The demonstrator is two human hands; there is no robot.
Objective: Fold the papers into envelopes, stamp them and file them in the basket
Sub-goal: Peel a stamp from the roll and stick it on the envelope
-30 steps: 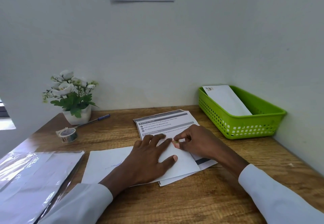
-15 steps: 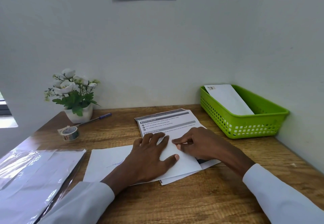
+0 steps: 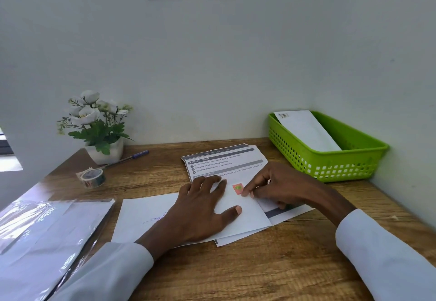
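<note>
I see the left hand (image 3: pixel 203 208) lying flat, fingers straight, pressing the white envelope (image 3: pixel 245 216) onto the wooden desk (image 3: pixel 236 272). The right hand (image 3: pixel 280 185), at 3 o'clock of it, touches a fingertip (image 3: pixel 245 193) to the edge of the small pink-and-green stamp (image 3: pixel 237 187) on the envelope, its other fingers curled. The green basket (image 3: pixel 349 166), at 2 o'clock, holds another envelope (image 3: pixel 306 131).

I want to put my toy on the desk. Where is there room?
There is bare wood at the front edge, between the two sleeves, and a strip between the tape roll and the printed sheet. The middle is crowded with papers under both hands, and the plastic sleeve covers the left side.
</note>
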